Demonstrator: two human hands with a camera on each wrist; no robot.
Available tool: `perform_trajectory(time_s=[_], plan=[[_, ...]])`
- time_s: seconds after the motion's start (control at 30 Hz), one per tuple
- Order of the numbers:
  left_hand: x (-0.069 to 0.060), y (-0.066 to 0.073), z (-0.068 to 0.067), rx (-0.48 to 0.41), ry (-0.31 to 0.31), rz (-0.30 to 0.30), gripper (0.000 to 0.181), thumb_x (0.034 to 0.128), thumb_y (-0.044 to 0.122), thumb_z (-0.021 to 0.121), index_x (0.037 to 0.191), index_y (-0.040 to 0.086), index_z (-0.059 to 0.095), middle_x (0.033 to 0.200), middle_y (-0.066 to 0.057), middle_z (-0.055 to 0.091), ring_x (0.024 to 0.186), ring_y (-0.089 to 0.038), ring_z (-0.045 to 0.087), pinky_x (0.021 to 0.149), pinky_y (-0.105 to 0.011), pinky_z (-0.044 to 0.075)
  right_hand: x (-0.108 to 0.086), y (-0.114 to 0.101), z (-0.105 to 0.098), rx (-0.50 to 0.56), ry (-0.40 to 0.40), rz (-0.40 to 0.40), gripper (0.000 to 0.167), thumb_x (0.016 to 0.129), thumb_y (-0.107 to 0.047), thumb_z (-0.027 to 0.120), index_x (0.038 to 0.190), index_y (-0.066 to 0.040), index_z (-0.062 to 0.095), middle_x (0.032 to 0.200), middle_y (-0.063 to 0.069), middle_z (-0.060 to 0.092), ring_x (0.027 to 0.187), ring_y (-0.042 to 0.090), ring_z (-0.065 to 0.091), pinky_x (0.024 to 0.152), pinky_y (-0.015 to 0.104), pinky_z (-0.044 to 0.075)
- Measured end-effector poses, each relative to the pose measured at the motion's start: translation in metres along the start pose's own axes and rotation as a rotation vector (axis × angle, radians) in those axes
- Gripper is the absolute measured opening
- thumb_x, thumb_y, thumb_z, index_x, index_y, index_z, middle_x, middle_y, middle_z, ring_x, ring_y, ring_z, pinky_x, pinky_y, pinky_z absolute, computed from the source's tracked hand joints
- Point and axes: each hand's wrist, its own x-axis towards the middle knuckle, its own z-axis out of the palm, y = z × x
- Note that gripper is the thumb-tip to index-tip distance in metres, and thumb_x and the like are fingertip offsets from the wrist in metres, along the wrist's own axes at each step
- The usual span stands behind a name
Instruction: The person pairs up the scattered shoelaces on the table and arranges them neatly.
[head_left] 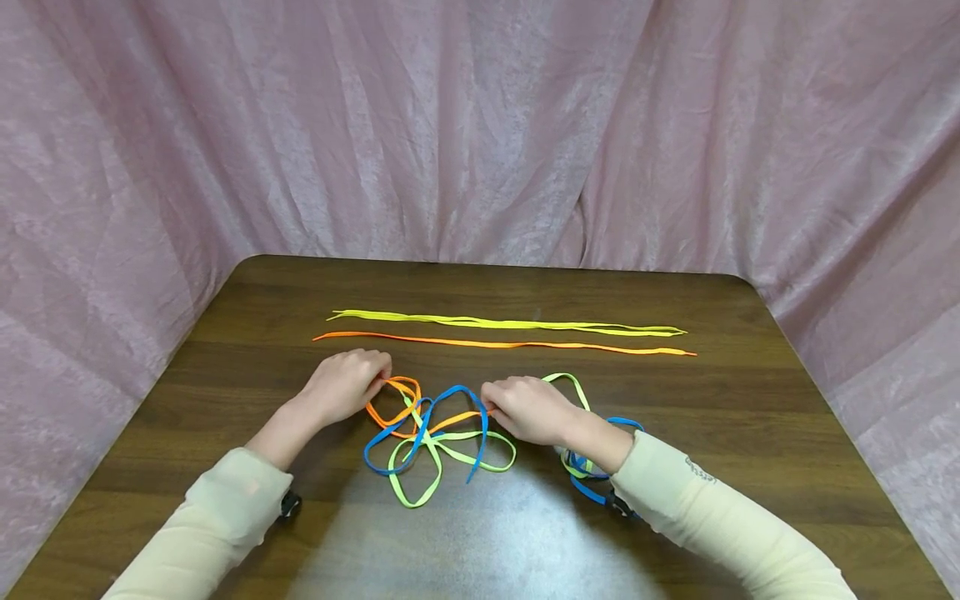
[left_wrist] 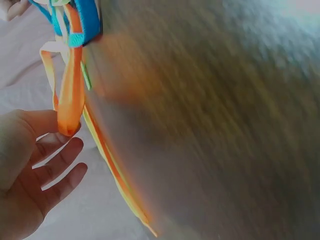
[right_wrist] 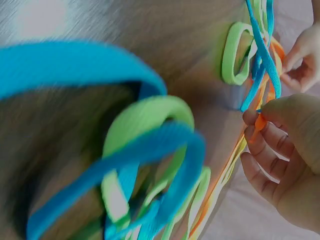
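Orange, blue and green flat shoelaces lie tangled on the table. My left hand (head_left: pixel 348 385) pinches a loop of the orange shoelace (left_wrist: pixel 71 102) between thumb and index finger, at the left of the tangle. Farther right, my right hand (head_left: pixel 531 408) pinches the same colour of lace near an end, which pokes out below the fingertips in the right wrist view. Between the hands, the blue shoelace (head_left: pixel 483 425) and the green shoelace (head_left: pixel 415 502) loop over and under each other. The other fingers of both hands are loosely bent.
Behind the hands, yellow shoelaces (head_left: pixel 510 324) and a straight orange shoelace (head_left: pixel 480 343) lie stretched side by side across the wooden table (head_left: pixel 225 367). A second blue-and-green bundle (right_wrist: pixel 187 145) sits under my right wrist. A pink curtain (head_left: pixel 480 133) hangs beyond the table's far edge.
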Motion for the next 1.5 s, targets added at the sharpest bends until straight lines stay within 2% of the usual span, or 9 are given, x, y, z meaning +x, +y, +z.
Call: perform_trajectory(time_s=[0.1,0.27,0.37,0.47,0.73,1.03,1.3,1.5], plan=[[-0.003,-0.003,-0.004,-0.005,0.018,-0.018,0.016,0.0769,0.005,0.069,0.076,0.014,0.056,0.069,0.005,0.055,0.057,-0.011,0.047,0.049,-0.027,0.041,-0.006,0.006,-0.004,0.015,0.009,0.019,0.014,0.083,-0.010,0.065,0.080,-0.014,0.052,0.070,-0.009,0.052,0.059,0.006,0.043,0.052,0.017,0.036],[-0.008,-0.007,-0.008,-0.017,0.029,-0.051,0.014,0.0764,0.003,0.068,0.086,0.012,0.063,0.077,0.004,0.062,0.063,-0.013,0.055,0.051,-0.030,0.045,-0.016,0.016,-0.007,0.006,0.012,0.050,0.012,0.082,-0.008,0.064,0.081,-0.013,0.054,0.072,-0.007,0.055,0.058,0.007,0.046,0.051,0.018,0.039],[-0.011,-0.008,-0.010,-0.021,0.011,-0.076,0.015,0.0757,0.003,0.069,0.087,0.012,0.064,0.077,0.004,0.061,0.066,-0.014,0.056,0.053,-0.031,0.046,-0.022,0.021,-0.009,0.006,0.011,0.070,0.010,0.082,-0.007,0.064,0.082,-0.013,0.057,0.075,-0.007,0.058,0.060,0.007,0.050,0.054,0.021,0.042],[-0.013,-0.010,-0.011,-0.024,-0.014,-0.097,0.011,0.0758,0.006,0.069,0.081,0.014,0.064,0.073,0.006,0.056,0.064,-0.013,0.053,0.052,-0.031,0.043,-0.026,0.025,-0.012,0.011,0.008,0.087,0.008,0.083,-0.007,0.063,0.083,-0.013,0.059,0.077,-0.006,0.059,0.062,0.007,0.052,0.056,0.022,0.044],[-0.015,-0.012,-0.010,-0.035,-0.069,-0.153,0.013,0.0762,0.012,0.068,0.073,0.017,0.057,0.064,0.008,0.048,0.057,-0.012,0.045,0.048,-0.028,0.035,-0.035,0.035,-0.019,0.001,0.010,0.102,0.009,0.083,-0.005,0.061,0.082,-0.013,0.057,0.075,-0.007,0.057,0.059,0.006,0.046,0.052,0.019,0.039],[-0.022,-0.021,-0.008,-0.052,-0.109,-0.212,0.010,0.0741,0.007,0.066,0.074,0.016,0.060,0.070,0.005,0.054,0.058,-0.015,0.047,0.049,-0.029,0.038,-0.045,0.044,-0.027,-0.002,0.017,0.145,0.008,0.082,-0.005,0.063,0.083,-0.012,0.059,0.077,-0.006,0.059,0.061,0.006,0.050,0.053,0.019,0.041],[-0.032,-0.030,-0.004,-0.050,-0.108,-0.227,0.012,0.0734,0.006,0.068,0.074,0.016,0.061,0.070,0.005,0.055,0.058,-0.015,0.048,0.050,-0.031,0.040,-0.057,0.057,-0.039,-0.037,0.028,0.202,0.007,0.081,-0.005,0.065,0.084,-0.011,0.061,0.078,-0.005,0.061,0.062,0.006,0.049,0.053,0.022,0.042],[-0.036,-0.034,-0.005,-0.057,-0.131,-0.252,0.013,0.0743,0.009,0.070,0.076,0.017,0.060,0.071,0.005,0.055,0.058,-0.015,0.047,0.051,-0.031,0.040,-0.072,0.068,-0.046,-0.037,0.042,0.258,0.010,0.080,-0.006,0.066,0.080,-0.013,0.059,0.071,-0.008,0.054,0.058,0.006,0.043,0.050,0.022,0.037]])
